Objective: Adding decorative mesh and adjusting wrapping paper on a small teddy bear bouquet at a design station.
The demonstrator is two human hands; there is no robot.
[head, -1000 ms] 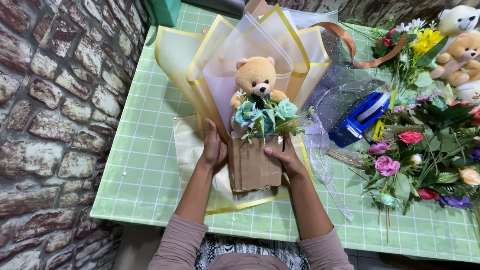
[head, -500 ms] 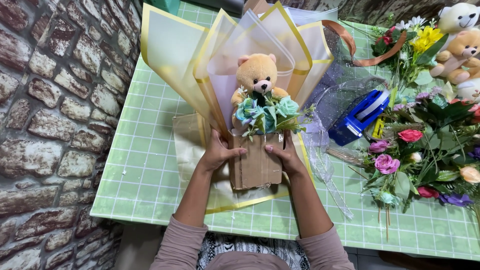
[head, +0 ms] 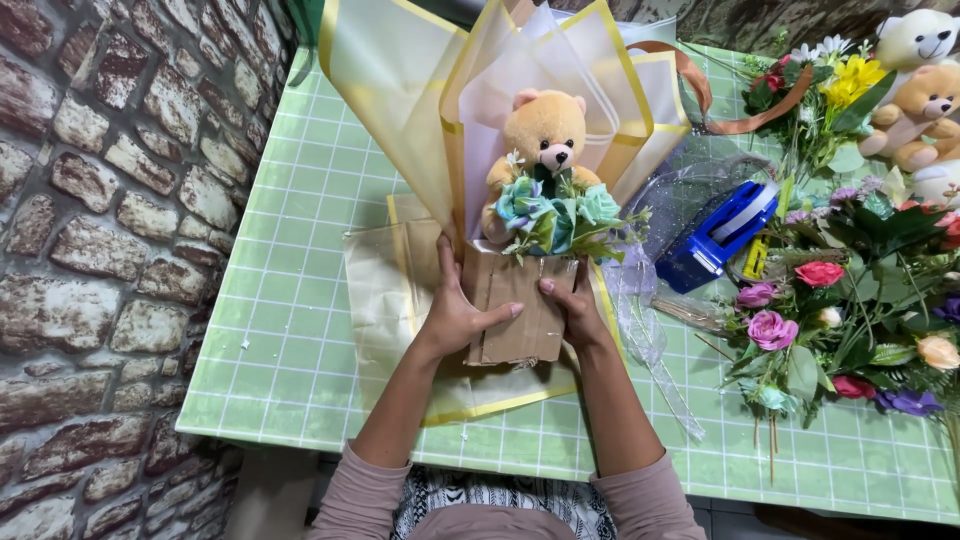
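Note:
A tan teddy bear (head: 545, 135) with blue-green flowers (head: 555, 215) sits in a brown cardboard sleeve (head: 520, 318). My left hand (head: 455, 315) presses the sleeve's left side and gathers a lifted sheet of yellow-edged translucent wrapping paper (head: 400, 100) against it. The sleeve's right edge is held by my right hand (head: 575, 305). More yellow-edged sheets fan up behind the bear, and another (head: 385, 300) lies flat on the table under the bundle.
A green gridded table (head: 290, 300) ends at a brick wall (head: 110, 200) on the left. To the right lie a blue tape dispenser (head: 720, 235), loose artificial flowers (head: 850, 300), clear wrap, brown ribbon (head: 740, 120), and two more teddy bears (head: 915, 90).
The left sheet of wrapping paper has been lifted off the table and folded up against the bear. My left hand slid inward onto the cardboard sleeve.

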